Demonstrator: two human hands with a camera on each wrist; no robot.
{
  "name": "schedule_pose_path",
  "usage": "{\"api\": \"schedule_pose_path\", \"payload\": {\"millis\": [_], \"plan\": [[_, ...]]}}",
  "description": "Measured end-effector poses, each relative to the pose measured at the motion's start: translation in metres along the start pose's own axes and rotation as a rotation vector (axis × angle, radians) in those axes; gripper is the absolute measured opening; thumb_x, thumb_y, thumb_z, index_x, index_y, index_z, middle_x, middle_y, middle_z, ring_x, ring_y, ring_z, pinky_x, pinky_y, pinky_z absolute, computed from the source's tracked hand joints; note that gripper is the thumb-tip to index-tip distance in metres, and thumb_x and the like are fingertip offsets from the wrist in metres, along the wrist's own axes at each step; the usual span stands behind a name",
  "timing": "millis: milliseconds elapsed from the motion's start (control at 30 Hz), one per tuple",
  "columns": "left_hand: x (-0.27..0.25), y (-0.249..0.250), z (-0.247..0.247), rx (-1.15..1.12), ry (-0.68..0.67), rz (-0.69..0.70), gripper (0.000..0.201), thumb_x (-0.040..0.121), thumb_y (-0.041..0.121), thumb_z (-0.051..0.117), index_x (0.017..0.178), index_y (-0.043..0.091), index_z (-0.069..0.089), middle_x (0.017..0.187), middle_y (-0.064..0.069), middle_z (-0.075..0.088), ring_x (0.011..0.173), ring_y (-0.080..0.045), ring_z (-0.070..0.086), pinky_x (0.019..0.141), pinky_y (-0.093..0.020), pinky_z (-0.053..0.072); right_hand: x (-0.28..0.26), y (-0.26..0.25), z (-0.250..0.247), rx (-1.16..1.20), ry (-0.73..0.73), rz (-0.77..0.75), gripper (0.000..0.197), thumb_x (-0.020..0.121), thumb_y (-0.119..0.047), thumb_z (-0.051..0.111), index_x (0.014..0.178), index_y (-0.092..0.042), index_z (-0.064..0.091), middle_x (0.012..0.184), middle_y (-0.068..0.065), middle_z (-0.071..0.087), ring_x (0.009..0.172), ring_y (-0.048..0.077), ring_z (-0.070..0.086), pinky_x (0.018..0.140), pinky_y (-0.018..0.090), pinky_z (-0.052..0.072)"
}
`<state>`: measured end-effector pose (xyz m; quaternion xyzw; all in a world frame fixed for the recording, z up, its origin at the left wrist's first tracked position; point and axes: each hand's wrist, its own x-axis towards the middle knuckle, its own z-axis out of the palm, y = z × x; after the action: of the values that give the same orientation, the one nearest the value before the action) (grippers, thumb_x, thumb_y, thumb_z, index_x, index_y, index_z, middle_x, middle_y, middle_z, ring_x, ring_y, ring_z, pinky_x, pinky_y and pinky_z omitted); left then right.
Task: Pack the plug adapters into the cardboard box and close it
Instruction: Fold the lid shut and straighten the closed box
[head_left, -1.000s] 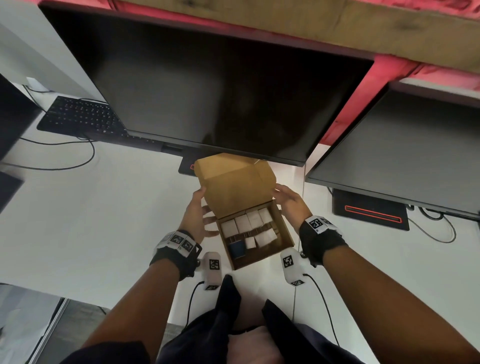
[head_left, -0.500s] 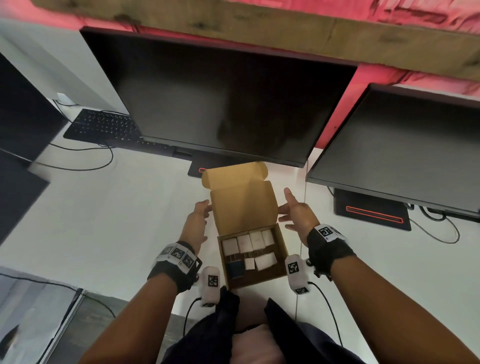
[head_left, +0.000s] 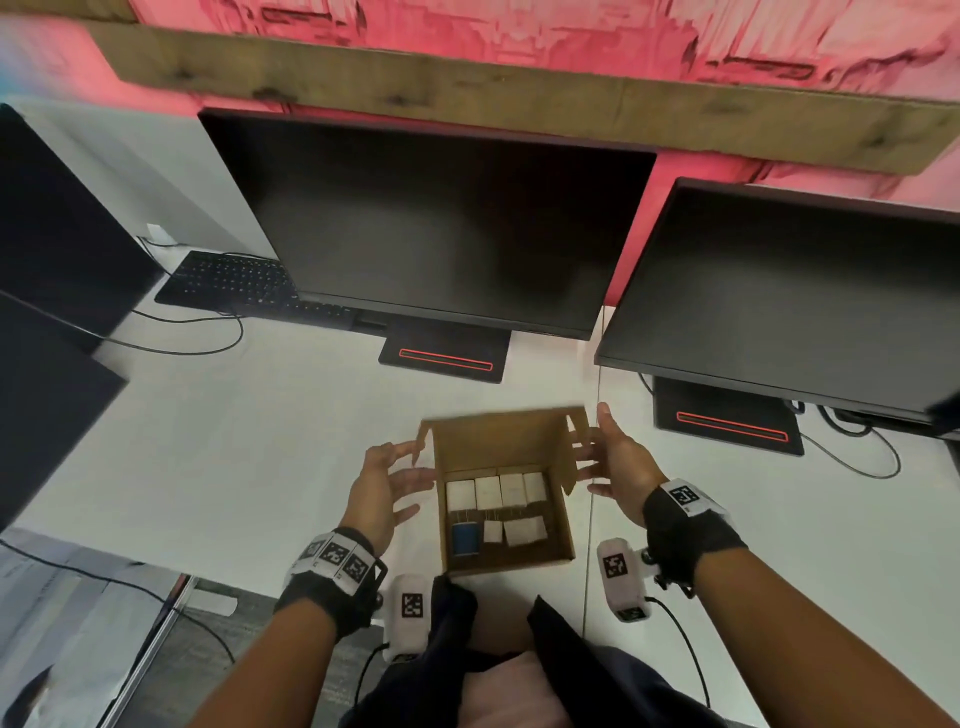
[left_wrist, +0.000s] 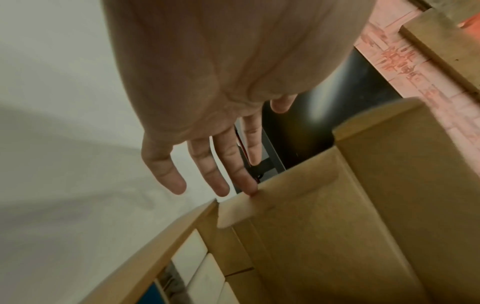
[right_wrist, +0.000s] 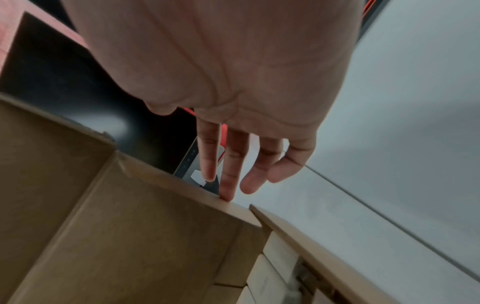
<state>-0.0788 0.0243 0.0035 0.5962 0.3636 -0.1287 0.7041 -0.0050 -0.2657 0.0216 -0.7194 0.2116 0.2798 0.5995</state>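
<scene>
An open cardboard box (head_left: 511, 565) sits on the white desk just in front of me. Several white plug adapters (head_left: 493, 492) and one blue adapter (head_left: 465, 538) lie inside. The lid (head_left: 498, 441) stands upright at the far side, its side flaps sticking out. My left hand (head_left: 402, 470) is at the lid's left flap with straight, spread fingers; in the left wrist view a fingertip (left_wrist: 250, 190) touches the flap (left_wrist: 241, 211). My right hand (head_left: 592, 457) is open at the right flap; a fingertip (right_wrist: 228, 196) rests on its edge (right_wrist: 233, 207).
A large black monitor (head_left: 431, 228) and its stand (head_left: 444, 358) are right behind the box. A second monitor (head_left: 789, 296) is at the right, a keyboard (head_left: 228, 283) and cables (head_left: 171, 348) at the back left. The desk's front edge runs near my lap.
The lid has swung up from leaning back to standing upright over the box. Both hands have followed along its sides, fingers now straight at the side flaps.
</scene>
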Motion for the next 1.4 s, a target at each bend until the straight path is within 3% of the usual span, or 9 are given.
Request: {"api": "schedule_pose_path", "payload": {"millis": [133, 433, 633, 733, 833, 966, 1133, 1266, 1400], "plan": [[-0.004, -0.016, -0.007, 0.070, -0.036, -0.040, 0.052, 0.110, 0.050, 0.030, 0.114, 0.025, 0.076, 0.089, -0.003, 0.082, 0.107, -0.025, 0.067, 0.108, -0.052, 0.042, -0.010, 0.017, -0.004, -0.050, -0.064, -0.010, 0.065, 0.099, -0.063, 0.037, 0.105, -0.010, 0.074, 0.105, 0.009, 0.075, 0.101, 0.031, 0.068, 0.091, 0.043, 0.052], [-0.005, -0.033, 0.003, 0.441, -0.066, 0.065, 0.030, 0.090, 0.033, 0.077, 0.120, 0.028, 0.075, 0.118, -0.011, 0.077, 0.106, -0.024, 0.072, 0.106, -0.050, 0.055, -0.017, 0.048, 0.000, -0.321, -0.098, -0.171, 0.026, 0.082, -0.038, 0.079, 0.100, -0.020, 0.073, 0.105, 0.002, 0.073, 0.097, 0.023, 0.070, 0.083, 0.038, 0.059], [-0.004, -0.056, 0.006, 0.811, -0.116, 0.169, 0.055, 0.093, 0.017, 0.069, 0.132, 0.050, 0.047, 0.116, -0.006, 0.061, 0.103, -0.031, 0.071, 0.088, -0.037, 0.059, -0.016, 0.081, 0.008, -0.645, -0.002, -0.163, 0.037, 0.087, -0.027, 0.072, 0.119, -0.032, 0.053, 0.104, 0.002, 0.063, 0.081, 0.014, 0.063, 0.056, 0.018, 0.044], [0.001, -0.058, 0.012, 0.767, -0.140, 0.179, 0.069, 0.095, 0.013, 0.063, 0.144, 0.054, 0.035, 0.113, -0.003, 0.065, 0.086, -0.030, 0.075, 0.065, -0.030, 0.060, -0.012, 0.092, 0.007, -0.610, 0.015, -0.089, 0.032, 0.093, -0.031, 0.065, 0.120, -0.029, 0.049, 0.100, 0.004, 0.069, 0.077, 0.013, 0.065, 0.058, 0.023, 0.047], [0.007, -0.054, 0.027, 0.729, -0.082, 0.208, 0.065, 0.096, 0.009, 0.062, 0.149, 0.039, 0.039, 0.115, -0.005, 0.068, 0.083, -0.028, 0.074, 0.063, -0.028, 0.057, -0.009, 0.098, 0.003, -0.588, 0.058, -0.025, 0.024, 0.095, -0.045, 0.059, 0.110, -0.026, 0.059, 0.104, 0.004, 0.071, 0.081, 0.017, 0.067, 0.071, 0.033, 0.058], [0.009, -0.047, 0.059, 0.799, 0.038, 0.226, 0.008, 0.100, 0.020, 0.064, 0.106, 0.015, 0.062, 0.104, -0.010, 0.075, 0.087, -0.031, 0.069, 0.082, -0.041, 0.063, -0.007, 0.111, -0.012, -0.410, 0.013, 0.048, 0.033, 0.085, -0.045, 0.070, 0.111, -0.025, 0.061, 0.098, 0.000, 0.074, 0.084, 0.024, 0.074, 0.075, 0.043, 0.064], [0.018, -0.047, 0.082, 0.903, -0.007, 0.053, 0.052, 0.104, 0.054, 0.052, 0.103, 0.006, 0.072, 0.110, -0.017, 0.077, 0.100, -0.036, 0.077, 0.087, -0.044, 0.067, -0.007, 0.125, -0.031, -0.388, 0.073, 0.033, 0.032, 0.078, -0.031, 0.070, 0.109, -0.022, 0.071, 0.096, -0.003, 0.078, 0.084, 0.020, 0.076, 0.081, 0.044, 0.063], [0.013, -0.041, 0.087, 0.726, -0.049, -0.079, 0.050, 0.103, 0.051, 0.060, 0.098, 0.003, 0.072, 0.106, -0.019, 0.077, 0.095, -0.036, 0.079, 0.071, -0.050, 0.071, -0.004, 0.130, -0.036, -0.384, 0.137, 0.008, 0.009, 0.079, -0.027, 0.070, 0.074, -0.027, 0.077, 0.081, 0.001, 0.077, 0.080, 0.025, 0.075, 0.076, 0.049, 0.063], [0.011, -0.038, 0.089, 0.855, -0.053, -0.014, 0.051, 0.105, 0.052, 0.054, 0.081, 0.009, 0.067, 0.099, -0.018, 0.080, 0.093, -0.034, 0.080, 0.072, -0.039, 0.067, -0.007, 0.128, -0.034, -0.345, 0.151, 0.006, 0.009, 0.081, -0.024, 0.070, 0.088, -0.025, 0.076, 0.091, 0.000, 0.077, 0.084, 0.022, 0.074, 0.078, 0.044, 0.063]]}}
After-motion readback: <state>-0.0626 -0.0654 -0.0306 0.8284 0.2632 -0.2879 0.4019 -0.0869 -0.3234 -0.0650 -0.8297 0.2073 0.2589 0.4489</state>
